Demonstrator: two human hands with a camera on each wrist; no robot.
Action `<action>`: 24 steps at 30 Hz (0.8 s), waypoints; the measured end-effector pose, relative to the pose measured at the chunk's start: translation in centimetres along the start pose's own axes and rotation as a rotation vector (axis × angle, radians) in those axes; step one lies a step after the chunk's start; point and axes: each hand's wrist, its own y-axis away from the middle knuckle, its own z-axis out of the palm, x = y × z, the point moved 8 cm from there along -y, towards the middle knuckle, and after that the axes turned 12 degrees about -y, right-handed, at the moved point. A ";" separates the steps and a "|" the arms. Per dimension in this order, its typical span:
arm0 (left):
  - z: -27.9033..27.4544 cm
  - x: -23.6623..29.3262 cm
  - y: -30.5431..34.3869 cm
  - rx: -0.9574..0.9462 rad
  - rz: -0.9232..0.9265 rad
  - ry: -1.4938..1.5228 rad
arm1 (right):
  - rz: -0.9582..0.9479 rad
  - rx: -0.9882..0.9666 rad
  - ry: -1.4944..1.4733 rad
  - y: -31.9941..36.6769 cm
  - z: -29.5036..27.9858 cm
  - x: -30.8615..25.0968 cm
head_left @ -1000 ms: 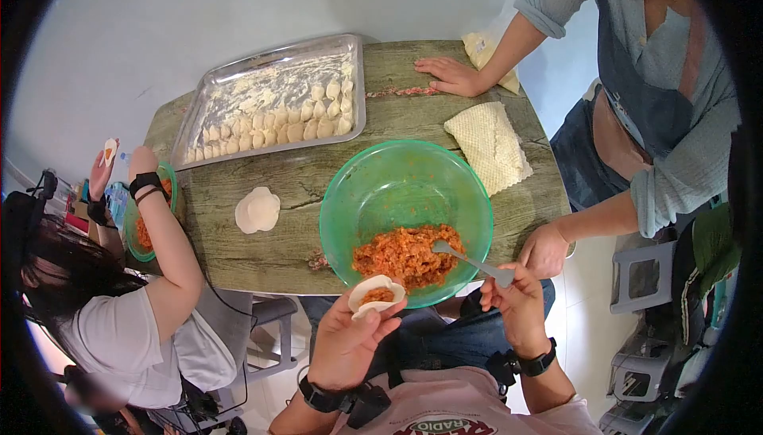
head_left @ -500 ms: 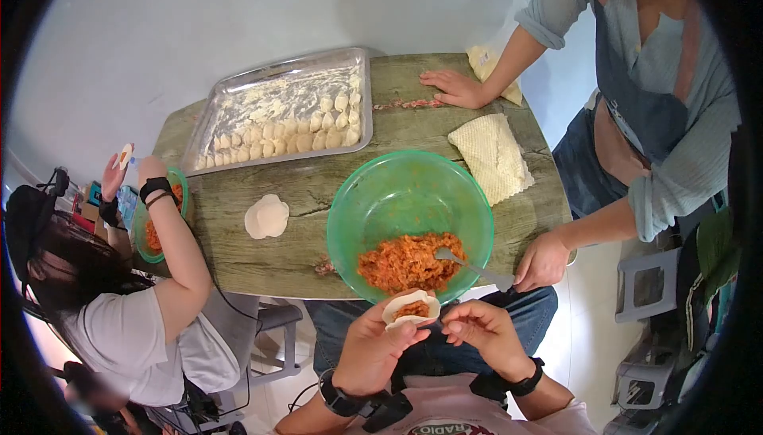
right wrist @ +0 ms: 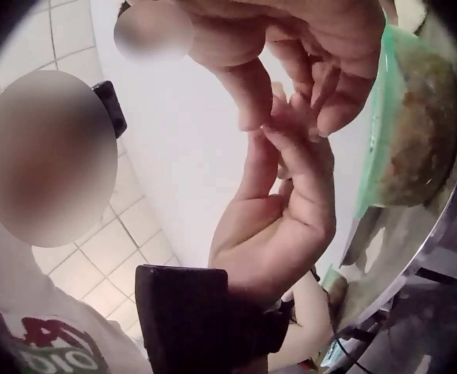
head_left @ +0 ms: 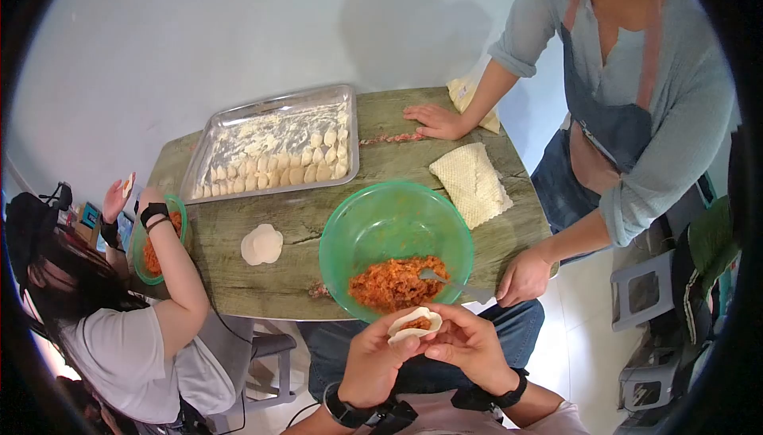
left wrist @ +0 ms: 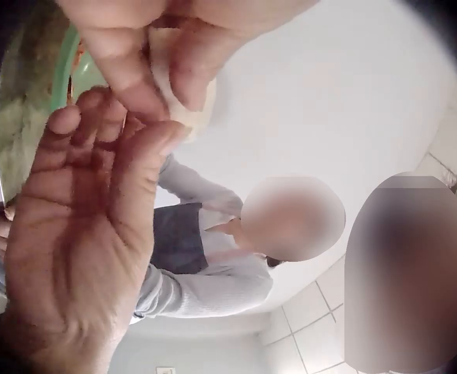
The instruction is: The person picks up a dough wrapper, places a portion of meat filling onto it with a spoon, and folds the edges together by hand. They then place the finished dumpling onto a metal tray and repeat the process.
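Note:
A round dumpling wrapper point(head_left: 414, 324) with orange filling sits in my left hand point(head_left: 380, 350), just in front of the table edge. My right hand point(head_left: 455, 338) meets it from the right, fingers curled and pinching the wrapper's rim. The left wrist view shows the pale wrapper point(left wrist: 183, 92) between fingers of both hands. A green bowl point(head_left: 373, 220) of orange filling point(head_left: 395, 282) stands on the wooden table point(head_left: 294, 220) right behind my hands, a spoon point(head_left: 455, 285) resting in it.
A metal tray point(head_left: 270, 117) holds rows of folded dumplings point(head_left: 278, 173). A stack of wrappers point(head_left: 261, 244) lies left of the bowl, a waffle cloth point(head_left: 470, 182) right. A seated person at left holds a wrapper over a small green bowl point(head_left: 151, 244). A standing person's hand point(head_left: 521, 278) rests by the spoon.
My right hand let go of the spoon, left it in the bowl and came over to the wrapper in my left hand. The filled wrapper is now being folded.

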 end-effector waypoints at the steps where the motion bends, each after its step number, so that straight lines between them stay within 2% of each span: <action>1: 0.2 0.1 -0.1 -0.006 0.004 -0.004 | -0.008 -0.002 0.001 -0.1 0.1 -0.2; 4: 0.7 0.3 -0.2 -0.011 0.026 -0.109 | -0.078 0.014 0.082 0.0 0.1 -1.0; 6: 0.9 1.1 -0.1 0.006 0.140 -0.252 | -0.186 0.010 0.051 0.0 0.0 -1.9; 14: 2.2 2.7 1.2 0.153 0.216 -0.305 | -0.246 -0.006 -0.020 0.2 0.4 -3.4; 16: 2.1 2.8 1.5 0.169 0.236 -0.342 | -0.285 -0.015 0.064 0.2 0.2 -3.4; 24: 1.7 2.9 2.7 0.240 0.285 -0.398 | -0.187 -0.005 0.045 0.2 0.0 -2.6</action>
